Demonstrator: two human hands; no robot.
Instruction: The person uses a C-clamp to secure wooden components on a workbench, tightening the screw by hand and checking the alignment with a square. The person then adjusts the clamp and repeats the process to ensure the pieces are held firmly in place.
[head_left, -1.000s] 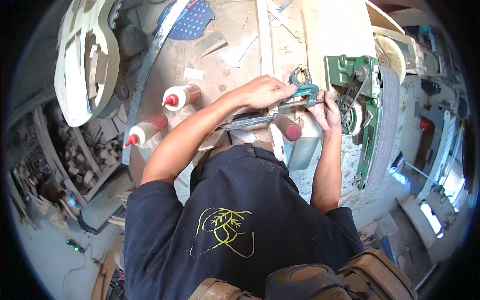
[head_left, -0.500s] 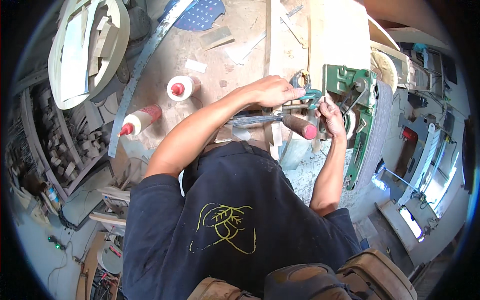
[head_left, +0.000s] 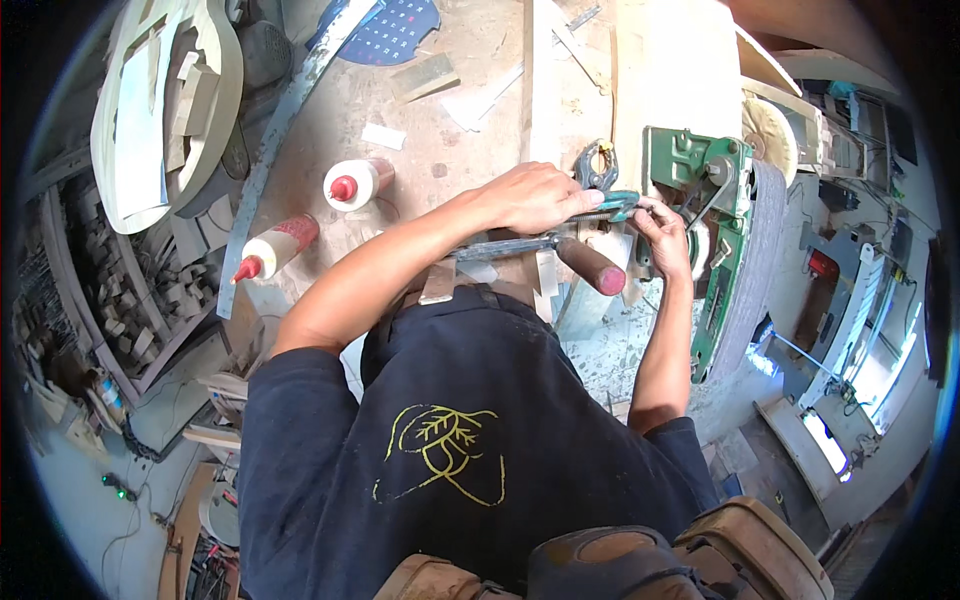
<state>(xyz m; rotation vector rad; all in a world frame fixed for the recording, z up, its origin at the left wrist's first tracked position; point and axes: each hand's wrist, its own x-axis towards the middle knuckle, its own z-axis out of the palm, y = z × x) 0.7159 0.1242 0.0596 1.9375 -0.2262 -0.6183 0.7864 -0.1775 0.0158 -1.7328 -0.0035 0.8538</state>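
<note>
My left hand [head_left: 535, 197] grips the top of a teal bar clamp [head_left: 612, 205] whose steel bar [head_left: 500, 246] runs back toward my body. Its wooden handle [head_left: 590, 265] sticks out below the hand. My right hand [head_left: 662, 235] holds the clamp's jaw end and a pale wood piece [head_left: 608, 240] beside a green belt sander [head_left: 710, 220]. A long pale wood strip [head_left: 542, 90] lies under the clamp on the workbench [head_left: 460, 150].
Two white glue bottles with red tips [head_left: 355, 184] [head_left: 272, 247] lie left of my arm. A curved metal strip [head_left: 285, 130], a blue patterned pad [head_left: 390, 30] and wood offcuts [head_left: 425, 75] are on the bench. A guitar-shaped form [head_left: 165, 110] sits far left.
The view has shifted so the bench sits lower and more to the right. Both hands stay on the clamp; the wooden handle has swung slightly down and right.
</note>
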